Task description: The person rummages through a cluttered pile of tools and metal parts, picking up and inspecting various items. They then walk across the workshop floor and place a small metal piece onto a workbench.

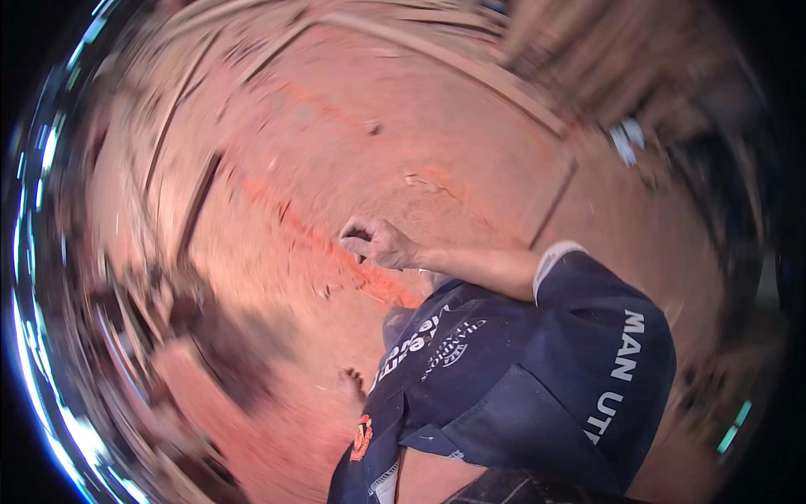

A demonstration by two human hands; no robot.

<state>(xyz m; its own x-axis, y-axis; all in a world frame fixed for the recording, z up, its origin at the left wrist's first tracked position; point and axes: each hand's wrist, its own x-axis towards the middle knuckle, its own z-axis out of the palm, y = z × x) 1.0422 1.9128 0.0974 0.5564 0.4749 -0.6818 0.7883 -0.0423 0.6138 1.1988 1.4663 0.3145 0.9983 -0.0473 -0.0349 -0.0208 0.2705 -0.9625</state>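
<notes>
My right hand (383, 244) reaches out to the left over dusty reddish ground (336, 181), its arm coming from the short sleeve of a dark blue shirt (537, 353) with white lettering and trim. The fingers are curled round into a ring with a dark hollow between them. Whether something small is in them I cannot make out. Beneath the hand runs a brighter orange-red streak (323, 239) in the dirt. A bare foot (352, 383) shows beside the shirt's edge. My left hand is not in view.
Long wooden strips (453, 60) lie across the far ground, and a dark stick (200, 200) lies to the left. A thinner stick (554, 204) is on the right. A reddish plank or block (201, 395) sits lower left beside blurred clutter. A pale object (627, 140) lies far right.
</notes>
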